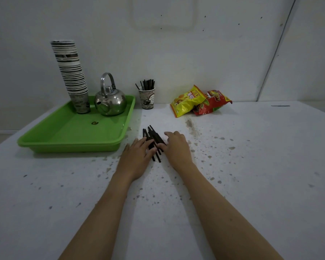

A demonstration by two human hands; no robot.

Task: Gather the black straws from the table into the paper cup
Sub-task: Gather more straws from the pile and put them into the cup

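We look down at a white, stained table (251, 166) with both our bare arms reaching forward. A loose pile of black straws (152, 136) lies on the table near the middle, just right of a green tray (68, 132). Our left hand (137, 158) rests flat with its fingers spread over the near left side of the pile, and our right hand (176, 147) lies beside it, fingers extended and pressing the right edge of the pile; neither hand is closed around a straw, and the straws sit between the two. Farther back, near the wall, stands the paper cup (147, 99), upright, with a bunch of black straws already poking out of its top. It stands well apart from the pile, with bare table between them. To its left, in the tray, sit a shiny metal kettle (110, 102) and a tall stack of paper cups (70, 72). To the cup's right lie a yellow snack bag (188, 101) and a red snack bag (214, 102), touching each other.
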